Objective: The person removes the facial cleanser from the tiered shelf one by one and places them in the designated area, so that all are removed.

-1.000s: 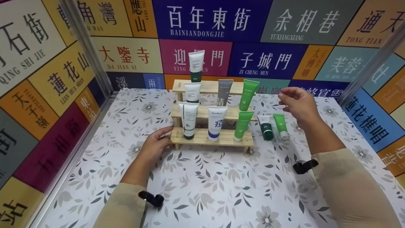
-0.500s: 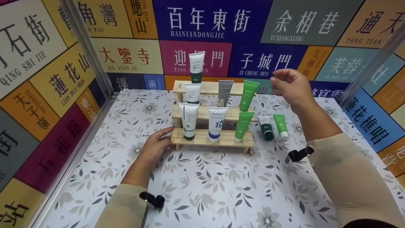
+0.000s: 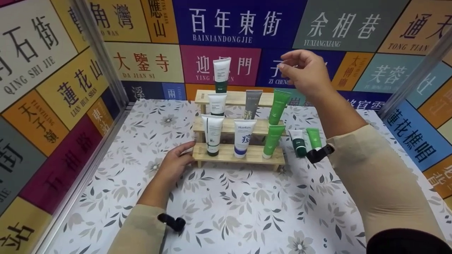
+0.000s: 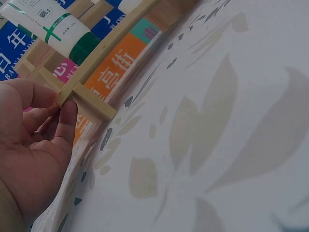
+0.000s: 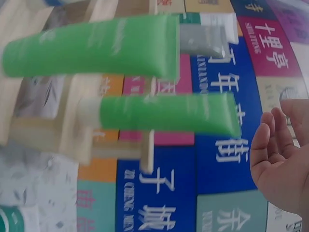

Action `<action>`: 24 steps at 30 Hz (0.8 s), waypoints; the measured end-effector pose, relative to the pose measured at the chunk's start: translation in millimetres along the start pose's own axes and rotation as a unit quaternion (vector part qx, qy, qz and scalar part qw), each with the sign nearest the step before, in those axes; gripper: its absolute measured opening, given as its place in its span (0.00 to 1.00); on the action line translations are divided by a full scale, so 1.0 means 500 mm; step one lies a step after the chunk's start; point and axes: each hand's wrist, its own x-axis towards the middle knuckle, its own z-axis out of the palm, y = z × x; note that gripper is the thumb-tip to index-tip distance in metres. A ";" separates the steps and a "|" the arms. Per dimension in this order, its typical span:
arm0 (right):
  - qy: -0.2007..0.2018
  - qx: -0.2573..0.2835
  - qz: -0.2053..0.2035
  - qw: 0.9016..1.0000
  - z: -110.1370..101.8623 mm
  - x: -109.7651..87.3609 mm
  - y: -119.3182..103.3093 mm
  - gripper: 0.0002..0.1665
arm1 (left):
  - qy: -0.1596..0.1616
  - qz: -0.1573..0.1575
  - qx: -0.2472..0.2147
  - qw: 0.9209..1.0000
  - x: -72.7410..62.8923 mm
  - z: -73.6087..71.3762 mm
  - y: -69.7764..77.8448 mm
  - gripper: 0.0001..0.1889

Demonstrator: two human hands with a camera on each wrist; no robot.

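A three-step wooden display rack (image 3: 226,154) holds several upright tubes in the head view. My left hand (image 3: 176,162) pinches the left end of its lowest step between thumb and fingers, as the left wrist view shows at the wooden corner (image 4: 72,89). White-and-green tubes (image 3: 212,135) stand on the left of each step. Mid-rack are a grey tube (image 3: 253,102) and a white-and-blue tube (image 3: 243,135); at the right are two green tubes (image 3: 279,107). My right hand (image 3: 307,72), raised above the rack's right side, holds nothing, its fingers loosely bent.
A white-and-dark-green tube (image 3: 298,143) and a green tube (image 3: 313,137) lie on the floral tabletop (image 3: 233,204) right of the rack. A sign-printed wall (image 3: 240,21) rises behind, with metal posts (image 3: 106,60) at the sides.
My right hand has risen and moved left, from above the lying tubes to above the rack's right side. My left hand stays on the rack, and the tubes stand as before.
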 end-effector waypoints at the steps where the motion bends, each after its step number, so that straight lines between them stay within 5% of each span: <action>1: -0.004 0.003 -0.003 1.000 0.008 0.004 -0.007 0.16 | 0.000 0.001 0.000 1.000 0.001 0.000 -0.001 0.30; 9: -0.041 0.031 -0.028 0.998 0.070 0.038 -0.052 0.15 | -0.007 -0.010 0.002 1.000 0.004 -0.003 -0.001 0.30; 24: -0.098 0.090 0.050 0.990 0.165 0.098 -0.087 0.19 | -0.006 -0.005 -0.001 1.000 0.001 -0.002 0.001 0.29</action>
